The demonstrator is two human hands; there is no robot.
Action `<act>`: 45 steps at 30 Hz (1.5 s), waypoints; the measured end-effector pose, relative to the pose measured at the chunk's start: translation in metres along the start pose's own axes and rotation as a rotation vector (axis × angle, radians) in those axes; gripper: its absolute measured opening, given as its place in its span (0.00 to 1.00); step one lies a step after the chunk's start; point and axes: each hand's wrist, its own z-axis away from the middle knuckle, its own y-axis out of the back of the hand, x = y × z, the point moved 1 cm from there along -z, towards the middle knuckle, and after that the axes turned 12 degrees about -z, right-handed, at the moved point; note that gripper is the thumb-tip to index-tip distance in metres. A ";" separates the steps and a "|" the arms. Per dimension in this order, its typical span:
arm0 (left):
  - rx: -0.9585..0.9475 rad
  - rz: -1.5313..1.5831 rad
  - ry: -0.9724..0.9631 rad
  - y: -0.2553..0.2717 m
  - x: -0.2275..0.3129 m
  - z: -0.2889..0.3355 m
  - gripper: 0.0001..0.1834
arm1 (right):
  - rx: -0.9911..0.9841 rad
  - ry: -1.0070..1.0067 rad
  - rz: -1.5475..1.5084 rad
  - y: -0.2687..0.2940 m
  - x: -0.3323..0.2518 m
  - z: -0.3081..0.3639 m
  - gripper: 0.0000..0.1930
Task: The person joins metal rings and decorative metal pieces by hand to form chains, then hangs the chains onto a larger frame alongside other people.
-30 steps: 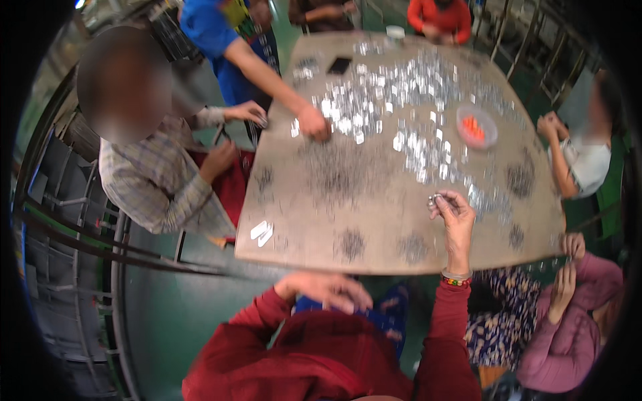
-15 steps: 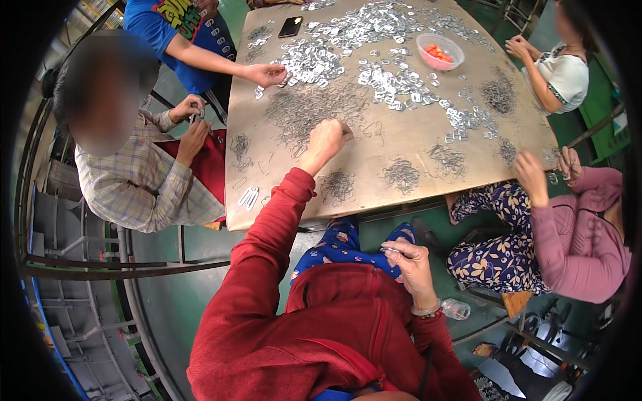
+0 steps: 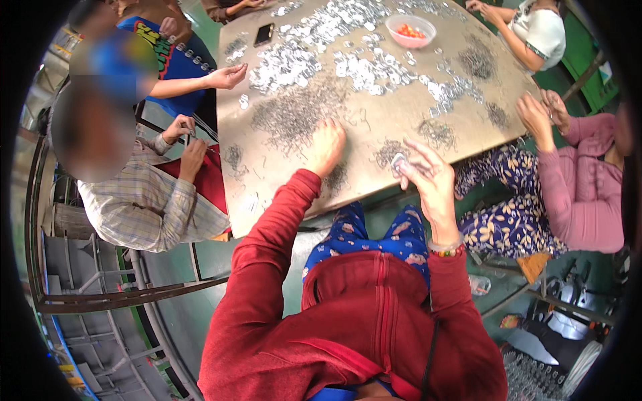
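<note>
Small metal parts lie loose on a brown table (image 3: 394, 119), with a person in red sleeves at its near edge. The right hand (image 3: 431, 177), just above that edge, pinches one small oval metal piece (image 3: 399, 164) between thumb and fingers, the other fingers partly spread; from where I stand, I cannot tell whether anything is fastened to it. The left hand (image 3: 326, 144) reaches inward from the near edge, low at the margin of the dark wire heap (image 3: 286, 119); its fingertips are hidden, so whether they pinch anything cannot be told. As to progress, one piece is in hand and far more lies loose: the bright flat pieces (image 3: 281, 69) form thick heaps from the table's middle toward the far edge, while smaller wire clusters (image 3: 438, 134) sit along the near edge. No pile can be recognised as finished, so the work looks, in my judgement, well short of complete. Toward the far edge stand a phone (image 3: 264, 35), on the left, and a bowl (image 3: 410, 42) with orange things in it. At the left edge, a co-worker in a plaid shirt (image 3: 137, 210) holds both hands close together, their contents too small to make out.
</note>
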 end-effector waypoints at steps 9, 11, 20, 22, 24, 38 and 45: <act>0.159 0.863 0.011 0.031 0.012 0.002 0.11 | 0.112 -0.073 0.203 0.040 0.023 0.031 0.10; 0.076 1.052 0.042 0.077 0.013 0.024 0.07 | 0.140 -0.124 0.170 0.040 0.026 0.034 0.12; 0.091 1.367 -0.153 0.168 0.057 0.071 0.07 | 0.259 0.050 0.148 0.030 0.024 0.048 0.06; 0.081 1.347 -0.159 0.168 0.059 0.073 0.07 | 0.233 0.089 0.152 0.025 0.017 0.052 0.06; 0.130 1.323 -0.171 0.170 0.063 0.074 0.06 | 0.224 0.121 0.158 0.021 0.010 0.057 0.06; -0.101 1.548 0.088 0.156 0.044 0.095 0.03 | -0.046 0.031 0.600 0.034 -0.022 -0.057 0.09; -0.148 1.584 0.039 0.153 0.039 0.101 0.04 | -0.121 0.484 1.292 0.086 0.117 -0.249 0.09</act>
